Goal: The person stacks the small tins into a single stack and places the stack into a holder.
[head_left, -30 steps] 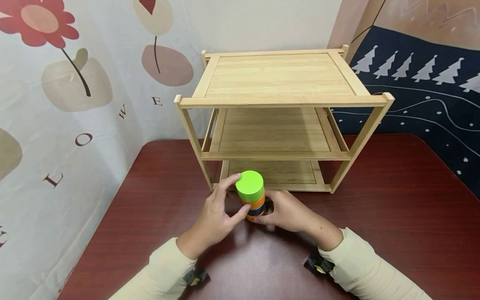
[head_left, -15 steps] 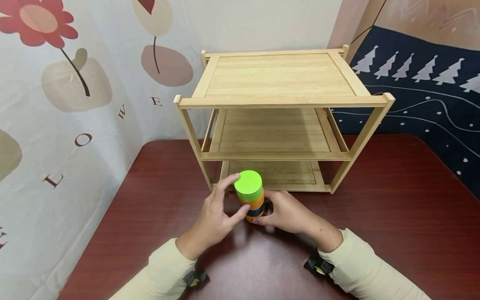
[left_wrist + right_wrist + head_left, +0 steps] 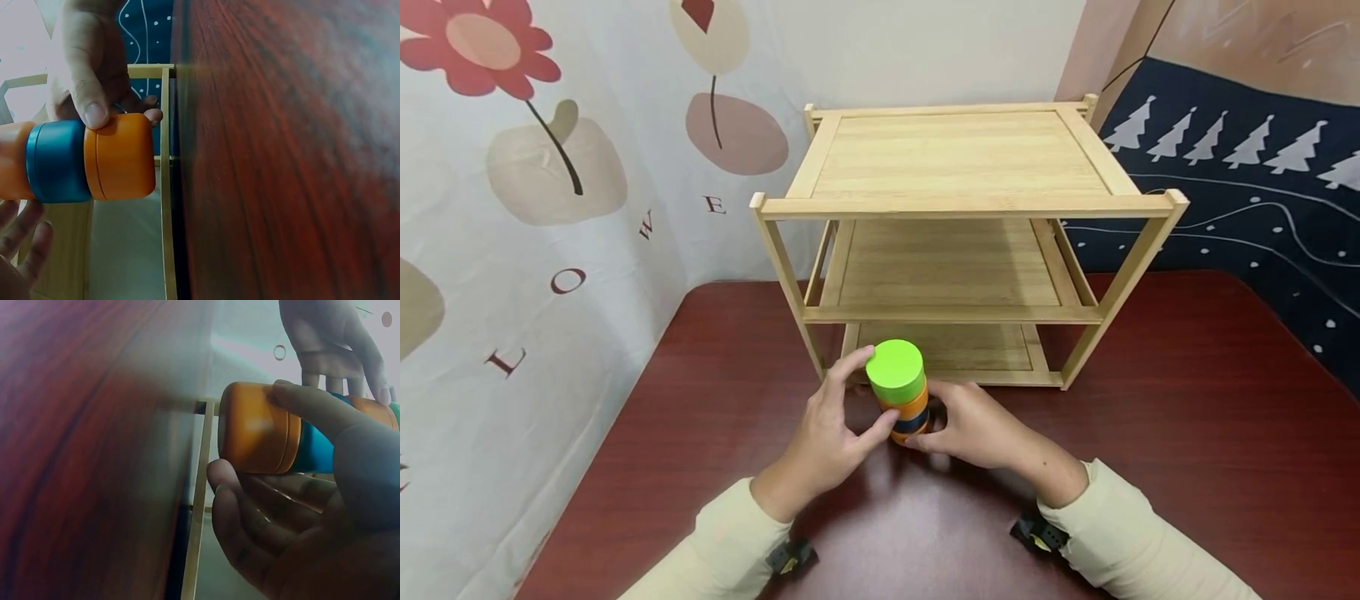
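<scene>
An orange jar (image 3: 912, 407) with a blue band and a bright green lid (image 3: 895, 367) is between my hands, leaning slightly left at the top. In the left wrist view the jar's orange base (image 3: 125, 156) shows a narrow gap above the table. My right hand (image 3: 973, 425) grips the lower part, thumb in front and fingers beneath and behind, as the right wrist view shows. My left hand (image 3: 823, 437) holds the upper part from the left, its index finger at the lid's edge and its thumb on the orange body. Its other fingers are hidden in the head view.
A three-tier bamboo shelf (image 3: 966, 205) stands right behind the jar on the dark red wooden table (image 3: 1195, 433). Printed cloth (image 3: 647, 167) hangs at the left and back. A navy cloth with white trees (image 3: 1247, 200) hangs at the right.
The jar's green lid has shifted a little to the left, so the jar leans slightly more. Both hands keep their hold and have hardly moved.
</scene>
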Demonstrator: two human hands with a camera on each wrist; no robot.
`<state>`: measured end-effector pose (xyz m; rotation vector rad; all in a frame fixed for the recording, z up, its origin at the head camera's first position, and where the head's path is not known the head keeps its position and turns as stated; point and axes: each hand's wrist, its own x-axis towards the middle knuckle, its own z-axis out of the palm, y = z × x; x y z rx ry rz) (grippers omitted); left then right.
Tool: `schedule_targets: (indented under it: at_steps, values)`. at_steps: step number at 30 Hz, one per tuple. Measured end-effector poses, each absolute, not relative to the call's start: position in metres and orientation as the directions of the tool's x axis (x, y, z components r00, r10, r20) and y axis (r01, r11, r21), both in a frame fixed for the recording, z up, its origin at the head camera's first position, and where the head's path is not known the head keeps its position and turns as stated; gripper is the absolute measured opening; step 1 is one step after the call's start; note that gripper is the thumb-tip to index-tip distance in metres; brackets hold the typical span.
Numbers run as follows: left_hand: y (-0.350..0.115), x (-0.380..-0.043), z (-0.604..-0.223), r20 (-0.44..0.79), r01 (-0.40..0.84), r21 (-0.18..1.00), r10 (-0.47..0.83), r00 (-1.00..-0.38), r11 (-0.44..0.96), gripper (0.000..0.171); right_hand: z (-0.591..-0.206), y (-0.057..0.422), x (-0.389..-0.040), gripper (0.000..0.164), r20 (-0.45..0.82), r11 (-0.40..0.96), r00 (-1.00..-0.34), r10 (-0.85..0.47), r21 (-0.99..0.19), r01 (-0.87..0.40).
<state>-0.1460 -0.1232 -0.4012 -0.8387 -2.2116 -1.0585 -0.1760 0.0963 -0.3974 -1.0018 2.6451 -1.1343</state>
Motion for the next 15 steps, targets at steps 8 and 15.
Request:
schedule_targets:
  at_steps: [8, 15]
  values:
    - [-0.1239, -0.1469, -0.4018, 0.712, 0.745, 0.499, 0.281, -0.643, 0.442, 0.073, -0.3957, 0.0955, -0.1737, 0.04, 0.18, 0.502, -0.783, -0.596, -0.677, -0.538]
    - [-0.1238, -0.1462, -0.4003, 0.725, 0.753, 0.506, 0.265, -0.635, 0.421, 0.076, -0.3907, 0.0939, -0.1718, 0.038, 0.204, 0.468, -0.778, -0.594, -0.7, -0.54]
